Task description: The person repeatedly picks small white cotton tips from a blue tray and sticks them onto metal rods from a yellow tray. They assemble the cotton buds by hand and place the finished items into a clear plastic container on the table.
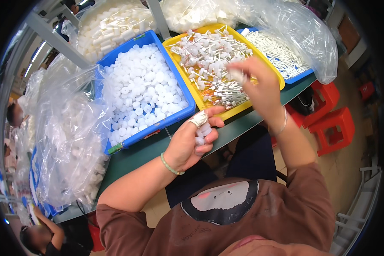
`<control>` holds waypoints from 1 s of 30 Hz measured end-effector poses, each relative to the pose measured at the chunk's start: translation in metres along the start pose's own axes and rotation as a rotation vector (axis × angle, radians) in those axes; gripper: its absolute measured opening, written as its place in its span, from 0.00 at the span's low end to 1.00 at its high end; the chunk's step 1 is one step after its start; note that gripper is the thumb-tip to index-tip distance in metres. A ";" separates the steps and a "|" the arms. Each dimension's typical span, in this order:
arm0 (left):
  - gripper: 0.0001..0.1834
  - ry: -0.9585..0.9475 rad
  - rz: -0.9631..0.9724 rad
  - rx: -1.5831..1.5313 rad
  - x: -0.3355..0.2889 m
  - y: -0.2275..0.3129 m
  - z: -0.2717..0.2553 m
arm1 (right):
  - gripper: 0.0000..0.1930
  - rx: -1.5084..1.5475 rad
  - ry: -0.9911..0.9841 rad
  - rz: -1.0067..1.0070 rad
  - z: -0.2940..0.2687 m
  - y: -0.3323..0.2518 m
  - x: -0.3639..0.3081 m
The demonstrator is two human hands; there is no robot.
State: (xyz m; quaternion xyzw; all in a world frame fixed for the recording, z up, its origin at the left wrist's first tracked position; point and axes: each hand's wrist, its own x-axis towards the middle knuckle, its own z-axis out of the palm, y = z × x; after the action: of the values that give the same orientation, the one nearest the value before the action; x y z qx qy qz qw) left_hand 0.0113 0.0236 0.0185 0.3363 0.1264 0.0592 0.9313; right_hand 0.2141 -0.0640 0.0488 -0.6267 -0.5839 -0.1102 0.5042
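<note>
My left hand (pixel 187 143) is curled around several small round white plastic pieces (pixel 203 131) at the near edge of the bins. White tape wraps one of its fingers, and a green bead bracelet circles the wrist. My right hand (pixel 260 85) hangs over the yellow tray (pixel 266 70), its fingers bent and smeared by motion. Something white shows at its fingertips, but I cannot tell whether it is held or is tape. Thin metal-like stems with white ends (pixel 213 55) fill the yellow tray. Left of it, a blue bin (pixel 187 112) holds many more round white pieces.
Another blue tray (pixel 301 77) with white rods lies at the right, partly under a clear plastic bag (pixel 303 34). Bagged white parts (pixel 72 141) crowd the left. Red stools (pixel 335 130) stand right of the green table (pixel 128 170). Another person (pixel 42 234) sits at lower left.
</note>
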 end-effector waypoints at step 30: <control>0.21 0.053 -0.042 -0.117 0.002 0.002 -0.004 | 0.06 -0.234 -0.603 -0.070 0.022 0.023 0.026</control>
State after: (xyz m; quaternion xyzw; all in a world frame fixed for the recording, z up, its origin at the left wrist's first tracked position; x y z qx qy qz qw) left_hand 0.0117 0.0282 0.0168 0.2768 0.1546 0.0560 0.9468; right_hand 0.2307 -0.0264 0.0460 -0.6645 -0.7113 -0.0032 0.2291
